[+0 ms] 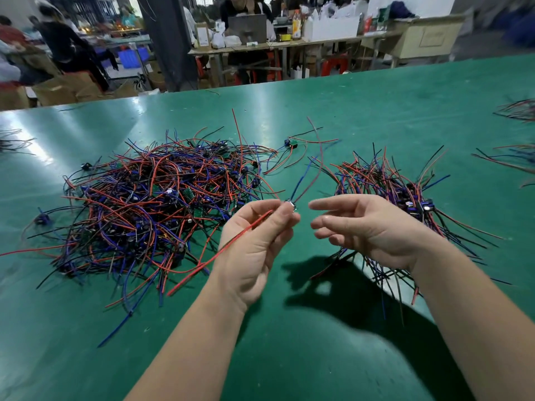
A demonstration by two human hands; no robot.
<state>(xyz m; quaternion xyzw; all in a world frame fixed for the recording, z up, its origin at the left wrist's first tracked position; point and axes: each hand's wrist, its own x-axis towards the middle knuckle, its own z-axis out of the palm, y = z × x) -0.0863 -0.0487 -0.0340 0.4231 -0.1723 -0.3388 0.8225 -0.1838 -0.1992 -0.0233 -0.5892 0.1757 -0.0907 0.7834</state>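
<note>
Head view: left hand (254,241) pinches a small wired module (290,204) at the tips of thumb and forefinger, held up off the green table (376,111), roughly midway between the two heaps. Right hand (370,227) is released, fingers straight-ish and holding nothing, its fingertips (315,204) pointing left at the module, near it but not touching. Key geometry: the module sits just left of those fingertips at about the same height, so the right hand is the free one and the nearer one to take it. The long axis runs diagonally. The red lead (231,244) trails down-left across the left palm and past the wrist, and the blue lead (301,183) and a paler one rise up-right, away from the person. My read is that the right hand should come in sideways and grab the module body or the upper leads, not the red tail. The tangled pile (150,204) lies to the left; the combed bundle (399,186), leads roughly aligned, sits right behind the right hand, so that looks like the drop point. Risk: loose leads snagging on the bundle during transfer.
</note>
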